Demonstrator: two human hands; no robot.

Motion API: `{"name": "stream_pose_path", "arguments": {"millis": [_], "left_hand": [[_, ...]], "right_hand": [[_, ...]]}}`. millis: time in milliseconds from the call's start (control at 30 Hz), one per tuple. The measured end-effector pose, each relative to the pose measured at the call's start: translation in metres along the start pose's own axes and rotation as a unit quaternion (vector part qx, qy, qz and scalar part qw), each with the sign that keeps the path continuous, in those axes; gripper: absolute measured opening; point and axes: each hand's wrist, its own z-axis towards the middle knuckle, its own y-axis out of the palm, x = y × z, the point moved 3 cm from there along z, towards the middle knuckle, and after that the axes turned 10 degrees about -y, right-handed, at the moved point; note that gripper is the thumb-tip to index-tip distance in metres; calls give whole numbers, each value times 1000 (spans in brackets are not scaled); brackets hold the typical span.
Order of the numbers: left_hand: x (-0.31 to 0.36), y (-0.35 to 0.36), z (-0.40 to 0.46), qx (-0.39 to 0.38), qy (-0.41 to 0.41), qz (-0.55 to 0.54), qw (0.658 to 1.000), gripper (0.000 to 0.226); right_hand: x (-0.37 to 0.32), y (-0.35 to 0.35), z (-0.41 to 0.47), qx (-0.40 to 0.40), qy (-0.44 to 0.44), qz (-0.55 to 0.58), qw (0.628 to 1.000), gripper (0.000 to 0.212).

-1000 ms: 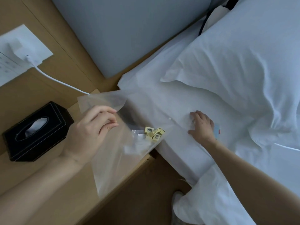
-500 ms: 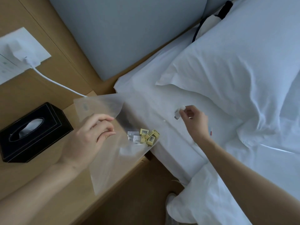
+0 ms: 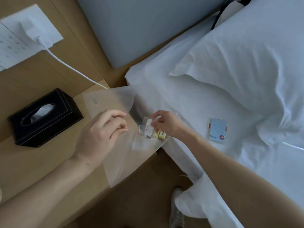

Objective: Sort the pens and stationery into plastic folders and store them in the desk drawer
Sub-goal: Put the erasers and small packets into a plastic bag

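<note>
A clear plastic folder [image 3: 125, 158] lies over the bedside table and juts past its edge toward the bed. My left hand [image 3: 100, 135] pinches the folder's upper sheet and holds it lifted open. My right hand [image 3: 166, 123] pinches a small clear packet with a white label [image 3: 148, 129] at the folder's mouth. Several small yellow boxed items [image 3: 160, 134] lie inside the folder just below that packet. A pale blue stationery card [image 3: 217, 129] lies flat on the bed sheet to the right of my right wrist.
A black tissue box [image 3: 44, 117] stands on the wooden bedside table [image 3: 37, 165] at the left. A white charger cable [image 3: 72, 68] runs from the wall socket down behind the folder. White pillow [image 3: 243, 63] and sheets fill the right side; a shoe [image 3: 176, 211] shows on the floor.
My right hand lifted a small packet off the bed sheet and carried it left to the folder's mouth, uncovering the blue card. My left hand kept the folder open.
</note>
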Motion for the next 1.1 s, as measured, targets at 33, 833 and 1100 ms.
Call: {"name": "stream_pose_path", "arguments": {"millis": [33, 833, 1100], "left_hand": [[-1, 1, -1, -3, -2, -4, 1000, 27], [-10, 22, -2, 1, -38, -27, 999, 31], [-10, 34, 6, -1, -41, -25, 999, 13]], "right_hand": [[-2, 4, 4, -19, 1, -15, 1000, 9], [41, -60, -25, 169, 71, -110, 977, 7], [59, -35, -47, 160, 193, 4, 968, 33]]}}
